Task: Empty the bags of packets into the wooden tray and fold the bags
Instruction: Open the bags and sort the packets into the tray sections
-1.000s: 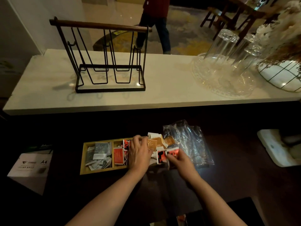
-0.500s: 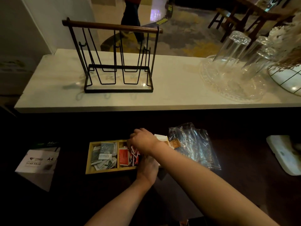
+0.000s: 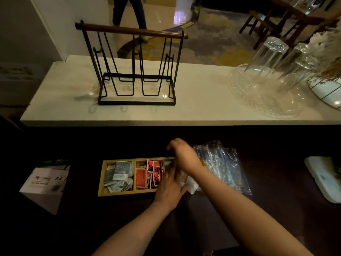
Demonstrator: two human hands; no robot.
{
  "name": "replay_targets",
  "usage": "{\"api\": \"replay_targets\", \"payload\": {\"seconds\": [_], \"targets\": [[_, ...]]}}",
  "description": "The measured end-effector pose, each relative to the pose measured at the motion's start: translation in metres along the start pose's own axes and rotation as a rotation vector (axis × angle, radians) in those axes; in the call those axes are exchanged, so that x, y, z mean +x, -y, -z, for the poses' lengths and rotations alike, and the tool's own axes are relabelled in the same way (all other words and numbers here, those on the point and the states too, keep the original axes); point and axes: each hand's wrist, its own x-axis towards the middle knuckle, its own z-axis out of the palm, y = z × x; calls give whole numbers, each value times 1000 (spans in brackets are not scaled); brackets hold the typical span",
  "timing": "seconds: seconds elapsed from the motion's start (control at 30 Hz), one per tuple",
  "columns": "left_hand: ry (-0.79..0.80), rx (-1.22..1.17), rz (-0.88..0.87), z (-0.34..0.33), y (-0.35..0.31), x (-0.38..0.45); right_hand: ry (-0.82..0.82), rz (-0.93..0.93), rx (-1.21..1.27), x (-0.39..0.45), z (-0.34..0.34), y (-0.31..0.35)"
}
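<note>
The wooden tray (image 3: 101, 182) sits on the dark lower surface. Its left compartment holds grey and white packets (image 3: 118, 175) and its middle one red packets (image 3: 147, 175). My left hand (image 3: 169, 189) lies flat over the right compartment, fingers stretched over loose packets, with a white packet (image 3: 192, 186) showing beside it. My right hand (image 3: 183, 157), blurred, hovers above the left hand with its fingers hanging loose and nothing seen in them. Crumpled clear plastic bags (image 3: 223, 163) lie just right of the tray. The right compartment is hidden by my hands.
A black wire rack with a wooden bar (image 3: 136, 71) stands on the white counter (image 3: 55, 108) behind. A glass platter with upturned glasses (image 3: 267, 84) and a white vase (image 3: 326, 89) stand at its right. An A4 paper box (image 3: 46, 183) is left; a white object (image 3: 324, 178) is right.
My right hand crossed left over the middle compartment with red packets, then pulled back right and up. My left hand shifted from the tray's middle to its right end. The view moved closer.
</note>
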Motion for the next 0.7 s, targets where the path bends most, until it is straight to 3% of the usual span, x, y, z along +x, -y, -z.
{"api": "replay_targets", "payload": {"seconds": [0.1,0.17,0.23,0.3,0.5,0.7], "targets": [[29,118,-41,-1,-1,5,-116,-398,44,-10,10,-57],[85,199,-28,-1,-2,4,15,-476,-15,-21,5,-84],[97,268,-18,-3,-3,7,240,-420,-107,-29,-7,-96],[88,317,-4,-7,-5,9,349,-355,-200,-34,-18,-99],[-5,369,17,-10,-5,11,320,-248,-382,-40,-32,-96],[-63,310,5,-9,-7,13,193,-277,-336,-41,-25,-97]]}}
